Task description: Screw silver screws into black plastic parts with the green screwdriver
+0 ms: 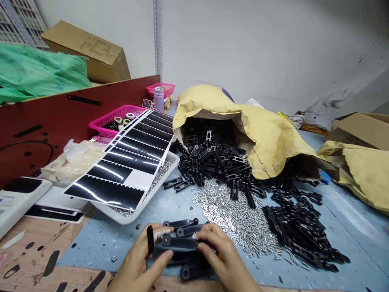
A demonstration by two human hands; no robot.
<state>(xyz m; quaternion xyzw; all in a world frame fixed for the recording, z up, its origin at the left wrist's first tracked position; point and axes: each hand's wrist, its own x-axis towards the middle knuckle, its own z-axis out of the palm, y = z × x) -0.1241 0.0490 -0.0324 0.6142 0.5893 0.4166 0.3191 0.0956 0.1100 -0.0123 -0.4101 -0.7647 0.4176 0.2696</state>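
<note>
Low in the middle of the head view, several black plastic arms (pixel 179 242) with rounded ends lie in a bunch between my hands. My left hand (pixel 142 257) is closed about their left ends, thumb and fingers on either side. White tape wraps one of its fingers, and a narrow black oblong strip (pixel 150 240) stands at that hand's fingers. My right hand (pixel 223 255) pinches the right end of an arm with thumb and forefinger; a bit of white shows at its fingertip. The lowest arms are partly shadowed and hidden by my hands.
Beyond my hands lie loose screws (pixel 251 223), small nuts (pixel 214 202) and black plastic parts (pixel 212 162) spilling from a yellow paper sack (pixel 209 99). More black parts (pixel 304 235) sit right. A black sticker sheet (pixel 142 178) rests over a white tray (pixel 123 219). A pink basket (pixel 97 121) stands behind.
</note>
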